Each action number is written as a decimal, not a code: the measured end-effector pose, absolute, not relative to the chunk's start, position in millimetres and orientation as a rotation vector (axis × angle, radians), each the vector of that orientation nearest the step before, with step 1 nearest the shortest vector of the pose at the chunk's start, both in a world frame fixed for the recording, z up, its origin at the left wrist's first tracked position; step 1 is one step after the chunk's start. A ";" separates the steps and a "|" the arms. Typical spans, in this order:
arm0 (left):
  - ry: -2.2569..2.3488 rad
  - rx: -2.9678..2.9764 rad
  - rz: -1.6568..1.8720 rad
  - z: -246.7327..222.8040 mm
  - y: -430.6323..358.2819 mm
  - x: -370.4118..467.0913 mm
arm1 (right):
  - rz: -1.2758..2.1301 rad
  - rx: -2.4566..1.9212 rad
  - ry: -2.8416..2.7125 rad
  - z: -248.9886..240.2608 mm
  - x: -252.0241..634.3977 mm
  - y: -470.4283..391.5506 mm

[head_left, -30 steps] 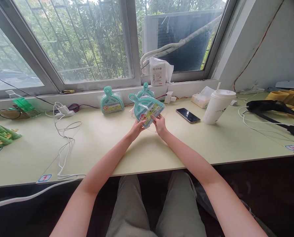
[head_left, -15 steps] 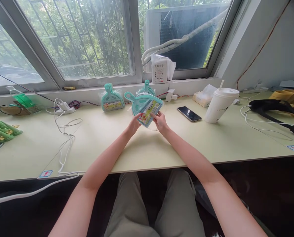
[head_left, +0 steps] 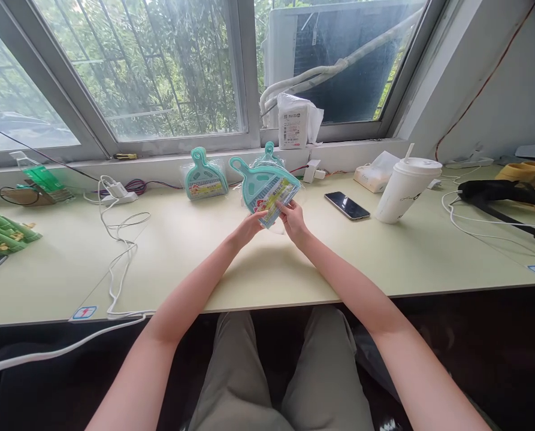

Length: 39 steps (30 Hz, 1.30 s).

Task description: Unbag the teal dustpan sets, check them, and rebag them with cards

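Note:
A teal mini dustpan set (head_left: 260, 181) in clear plastic wrap, with a yellow and blue label, is held tilted above the table, its handle toward the upper left. My left hand (head_left: 249, 228) grips its lower left edge, thumb over the label. On the lower right, my right hand (head_left: 294, 222) pinches the label end, thumb in front. The fingers behind the package are hidden. Against the back wall leans a similar wrapped dustpan set (head_left: 205, 178). Another teal dustpan set (head_left: 269, 153) stands partly hidden behind the held one.
Right of my hands lie a black phone (head_left: 347, 205), a white cup with a straw (head_left: 404, 191) and a tissue pack (head_left: 375, 173). A power strip (head_left: 120, 194) and white cable (head_left: 126, 245) are on the left, beyond them a green bottle (head_left: 42, 176) and green packets (head_left: 6, 232).
My left hand has shifted slightly along the lower edge of the held dustpan set, its thumb now further onto the label. The right hand keeps its grip. The camera view has moved slightly.

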<state>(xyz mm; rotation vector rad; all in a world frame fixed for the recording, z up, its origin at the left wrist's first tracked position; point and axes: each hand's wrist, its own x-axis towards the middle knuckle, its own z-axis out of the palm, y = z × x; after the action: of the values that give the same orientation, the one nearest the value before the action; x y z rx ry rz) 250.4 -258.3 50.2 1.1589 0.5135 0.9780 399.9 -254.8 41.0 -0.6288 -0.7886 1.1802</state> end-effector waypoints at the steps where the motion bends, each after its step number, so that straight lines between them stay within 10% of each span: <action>1: 0.529 1.158 1.002 49.9 -258.4 251.5 | 1.176 -0.631 -0.783 40.9 399.2 -255.1; 39: 0.743 1.222 1.369 37.3 -249.3 256.7 | 1.130 -0.662 -0.735 35.6 388.8 -258.7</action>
<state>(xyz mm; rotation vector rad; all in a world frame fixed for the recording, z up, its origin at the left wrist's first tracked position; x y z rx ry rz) 256.7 -249.3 37.3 1.2225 0.7429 1.3685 388.8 -258.7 35.6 -0.6616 -0.7352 1.1297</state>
